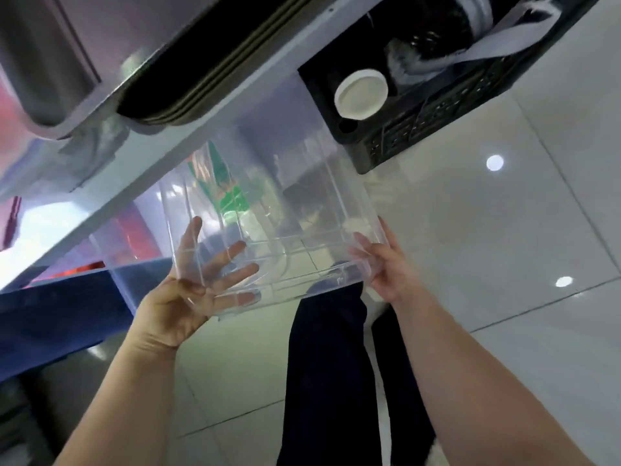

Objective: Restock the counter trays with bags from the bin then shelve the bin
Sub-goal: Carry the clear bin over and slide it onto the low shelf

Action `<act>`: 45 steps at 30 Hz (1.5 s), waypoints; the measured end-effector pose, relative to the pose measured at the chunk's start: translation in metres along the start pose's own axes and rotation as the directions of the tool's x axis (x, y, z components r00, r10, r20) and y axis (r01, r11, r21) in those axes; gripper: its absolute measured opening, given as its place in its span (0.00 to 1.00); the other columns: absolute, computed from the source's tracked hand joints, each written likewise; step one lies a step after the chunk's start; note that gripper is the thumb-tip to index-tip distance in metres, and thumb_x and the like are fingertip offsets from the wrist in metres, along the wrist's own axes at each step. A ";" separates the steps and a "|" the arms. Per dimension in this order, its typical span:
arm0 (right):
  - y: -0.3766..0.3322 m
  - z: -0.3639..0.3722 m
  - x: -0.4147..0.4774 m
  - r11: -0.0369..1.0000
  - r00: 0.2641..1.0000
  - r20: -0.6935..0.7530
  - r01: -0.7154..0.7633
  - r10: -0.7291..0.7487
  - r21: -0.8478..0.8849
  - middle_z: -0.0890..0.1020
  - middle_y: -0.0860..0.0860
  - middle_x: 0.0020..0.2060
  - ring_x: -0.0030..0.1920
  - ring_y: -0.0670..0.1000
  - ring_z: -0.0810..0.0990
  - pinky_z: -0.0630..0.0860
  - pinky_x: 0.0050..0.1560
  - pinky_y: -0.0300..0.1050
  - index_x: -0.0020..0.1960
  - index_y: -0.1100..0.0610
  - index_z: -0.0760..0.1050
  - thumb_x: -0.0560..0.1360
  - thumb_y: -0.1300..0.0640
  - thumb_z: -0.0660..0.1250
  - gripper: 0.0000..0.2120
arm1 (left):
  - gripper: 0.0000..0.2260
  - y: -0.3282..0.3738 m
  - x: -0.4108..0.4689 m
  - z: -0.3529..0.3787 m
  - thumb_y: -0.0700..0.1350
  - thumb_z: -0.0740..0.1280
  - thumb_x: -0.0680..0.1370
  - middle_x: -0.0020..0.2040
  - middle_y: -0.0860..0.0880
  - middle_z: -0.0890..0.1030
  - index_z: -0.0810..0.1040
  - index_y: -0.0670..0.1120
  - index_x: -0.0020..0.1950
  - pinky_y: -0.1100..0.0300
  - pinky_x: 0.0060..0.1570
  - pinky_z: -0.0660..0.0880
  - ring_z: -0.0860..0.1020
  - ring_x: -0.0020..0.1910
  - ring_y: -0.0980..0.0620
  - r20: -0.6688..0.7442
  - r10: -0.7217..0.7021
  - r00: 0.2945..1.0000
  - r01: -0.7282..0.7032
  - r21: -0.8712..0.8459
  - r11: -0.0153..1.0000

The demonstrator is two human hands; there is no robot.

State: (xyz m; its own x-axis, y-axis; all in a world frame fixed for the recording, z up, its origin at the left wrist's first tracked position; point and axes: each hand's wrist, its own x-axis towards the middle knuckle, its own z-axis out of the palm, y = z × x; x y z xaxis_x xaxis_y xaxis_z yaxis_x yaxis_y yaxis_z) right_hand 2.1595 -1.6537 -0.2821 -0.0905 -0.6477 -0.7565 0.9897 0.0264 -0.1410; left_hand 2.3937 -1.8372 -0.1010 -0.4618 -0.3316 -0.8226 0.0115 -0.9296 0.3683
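The person is holding a clear, rectangular plastic bin [268,210] in both hands, tipped so its far end is reaching under the pale edge of the tabletop [188,142] while its near rim is hanging over the glossy white tiled floor [504,247]. The left hand [198,280] is spread wide with the palm pressed to the bin's near left corner, fingers showing through the clear wall. The right hand [383,264] is closed around the near right corner, fingers wrapping the rim. The bin is looking empty; green and red shapes are showing through its walls, too blurred to identify.

Just beyond the bin's right side, a black slotted plastic crate [437,109] is sitting on the floor with a round white lid [361,94] and grey-white cloth inside it. To the bin's left, a dark blue lidded container [64,314] is crowding the space under the tabletop. Dark trouser legs [329,364] are standing below the bin.
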 end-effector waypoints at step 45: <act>0.108 0.160 -0.029 0.247 0.820 0.027 0.204 -0.572 -0.947 0.77 0.50 0.60 0.60 0.51 0.77 0.74 0.56 0.44 0.67 0.44 0.70 0.76 0.54 0.66 0.20 | 0.08 -0.062 -0.084 -0.202 0.51 0.67 0.78 0.47 0.47 0.81 0.75 0.47 0.50 0.48 0.51 0.78 0.79 0.48 0.49 -0.577 0.175 0.798 -0.149 0.093 0.984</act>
State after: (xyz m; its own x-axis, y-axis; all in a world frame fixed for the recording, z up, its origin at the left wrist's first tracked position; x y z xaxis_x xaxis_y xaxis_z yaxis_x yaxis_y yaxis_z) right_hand 2.2866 -1.7535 -0.1730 -0.6375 -0.5665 -0.5222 0.1210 0.5957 -0.7940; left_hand 2.6107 -1.7844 -0.1421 0.1450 -0.5201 -0.8417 -0.0020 -0.8508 0.5254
